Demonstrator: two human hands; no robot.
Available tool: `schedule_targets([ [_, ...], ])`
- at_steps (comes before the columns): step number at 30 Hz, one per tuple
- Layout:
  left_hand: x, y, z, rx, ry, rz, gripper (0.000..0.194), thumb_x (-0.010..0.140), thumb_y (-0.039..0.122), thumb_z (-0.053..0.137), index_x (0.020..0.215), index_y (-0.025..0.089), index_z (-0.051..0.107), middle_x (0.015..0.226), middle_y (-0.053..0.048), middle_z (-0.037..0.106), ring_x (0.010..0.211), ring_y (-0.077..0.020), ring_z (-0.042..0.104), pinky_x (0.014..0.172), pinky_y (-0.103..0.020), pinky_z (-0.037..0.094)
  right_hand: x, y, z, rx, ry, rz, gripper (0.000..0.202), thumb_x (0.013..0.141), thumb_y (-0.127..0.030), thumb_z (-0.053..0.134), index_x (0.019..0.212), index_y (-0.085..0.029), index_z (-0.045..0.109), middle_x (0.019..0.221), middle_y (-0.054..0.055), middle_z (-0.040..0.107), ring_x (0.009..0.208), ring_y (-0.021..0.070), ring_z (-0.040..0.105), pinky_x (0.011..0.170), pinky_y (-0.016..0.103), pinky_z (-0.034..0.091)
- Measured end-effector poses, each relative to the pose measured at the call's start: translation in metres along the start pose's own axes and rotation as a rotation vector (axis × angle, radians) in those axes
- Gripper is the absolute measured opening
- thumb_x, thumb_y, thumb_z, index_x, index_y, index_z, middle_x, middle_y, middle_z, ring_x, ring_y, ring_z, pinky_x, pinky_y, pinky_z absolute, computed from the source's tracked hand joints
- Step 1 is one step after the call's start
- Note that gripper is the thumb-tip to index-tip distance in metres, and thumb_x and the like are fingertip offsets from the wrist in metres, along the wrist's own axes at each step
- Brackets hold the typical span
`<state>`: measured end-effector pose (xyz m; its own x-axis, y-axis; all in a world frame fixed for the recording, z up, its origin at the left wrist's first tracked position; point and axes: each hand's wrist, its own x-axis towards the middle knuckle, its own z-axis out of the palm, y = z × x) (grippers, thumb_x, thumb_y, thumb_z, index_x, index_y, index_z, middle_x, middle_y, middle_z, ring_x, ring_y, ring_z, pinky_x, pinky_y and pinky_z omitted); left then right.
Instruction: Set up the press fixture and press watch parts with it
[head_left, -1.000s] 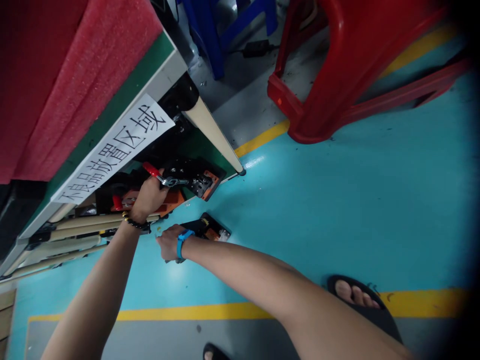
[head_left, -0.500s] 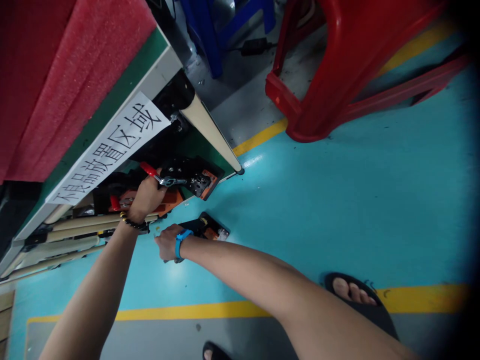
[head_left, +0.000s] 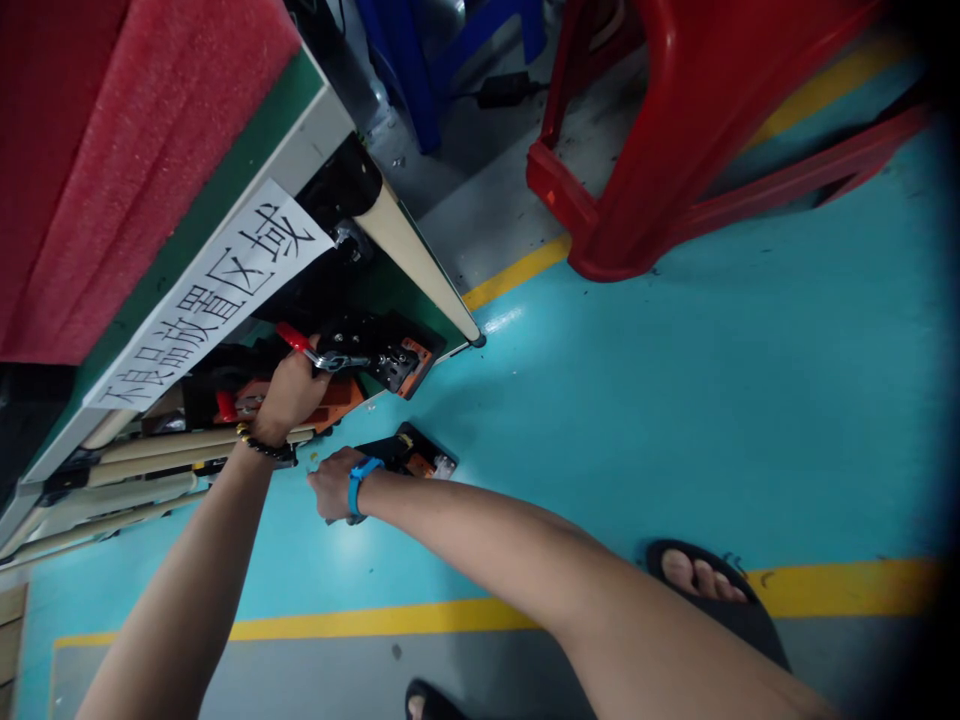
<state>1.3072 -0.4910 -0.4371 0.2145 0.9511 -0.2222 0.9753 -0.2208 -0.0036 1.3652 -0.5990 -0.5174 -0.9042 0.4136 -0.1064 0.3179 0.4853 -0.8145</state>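
My left hand (head_left: 295, 387), with a beaded bracelet at its wrist, is closed on a black-and-orange clamp fixture (head_left: 401, 362) under the workbench. A red-handled toggle clamp (head_left: 328, 358) rises from this fixture beside my fingers. Lower down, my right hand (head_left: 335, 484), wearing a blue wristband, grips a second black-and-orange fixture (head_left: 424, 457) over the turquoise floor. My wrist covers part of that fixture, and the fingertips of both hands are hidden. Another orange fixture (head_left: 341, 402) with a red handle lies behind my left hand.
The workbench (head_left: 324, 125) carries red foam (head_left: 180, 150) and a paper label (head_left: 217, 300) on its edge. A pale bench leg (head_left: 424, 260) stands near the fixtures. A red stool (head_left: 637, 190) and a blue stool (head_left: 416, 80) are beyond. My sandalled foot (head_left: 709, 580) is at lower right.
The view has shifted very slightly. Both hands keep their places on the fixtures, with no visible movement of either fixture.
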Motion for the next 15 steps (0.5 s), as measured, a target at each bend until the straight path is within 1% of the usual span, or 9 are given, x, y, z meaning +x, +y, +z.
schedule_targets([
  [5,-0.0008,-0.0005,0.0005,-0.033,0.018,0.004,0.038,0.090,0.036,0.049,0.118,0.014,0.061,0.108,-0.017,0.073,0.105,-0.0368,0.070,0.094,-0.044,0.055,0.0009,0.0001,-0.0004,0.001,-0.003,-0.011,0.041,0.097,-0.029,0.053,0.130,-0.009,0.068,0.128,0.019,0.070,0.121,0.0348,0.067,0.100,0.048,0.056],
  [9,-0.0002,-0.0004,0.0016,-0.037,0.032,0.015,0.038,0.088,0.038,0.050,0.116,0.016,0.062,0.103,-0.015,0.072,0.099,-0.0354,0.070,0.088,-0.042,0.054,-0.0011,-0.0008,-0.0015,0.005,0.012,-0.014,0.038,0.097,-0.027,0.053,0.126,-0.008,0.069,0.127,0.019,0.070,0.122,0.0353,0.067,0.101,0.049,0.056],
  [12,0.0035,0.0000,0.0019,-0.069,0.028,-0.030,0.035,0.081,0.037,0.058,0.110,0.018,0.063,0.097,-0.011,0.072,0.092,-0.0335,0.069,0.083,-0.041,0.051,-0.0010,-0.0010,0.0008,0.008,0.038,-0.005,0.038,0.095,-0.028,0.056,0.126,-0.009,0.068,0.124,0.019,0.072,0.118,0.0355,0.069,0.098,0.049,0.058],
  [15,0.0087,-0.0002,-0.0015,-0.238,-0.026,-0.073,0.034,0.075,0.040,0.070,0.103,0.021,0.063,0.097,-0.006,0.072,0.092,-0.0298,0.067,0.082,-0.038,0.051,0.0004,-0.0014,0.0058,-0.010,0.079,0.018,0.045,0.094,-0.029,0.059,0.133,-0.008,0.062,0.118,0.020,0.073,0.113,0.0347,0.071,0.094,0.048,0.059],
])
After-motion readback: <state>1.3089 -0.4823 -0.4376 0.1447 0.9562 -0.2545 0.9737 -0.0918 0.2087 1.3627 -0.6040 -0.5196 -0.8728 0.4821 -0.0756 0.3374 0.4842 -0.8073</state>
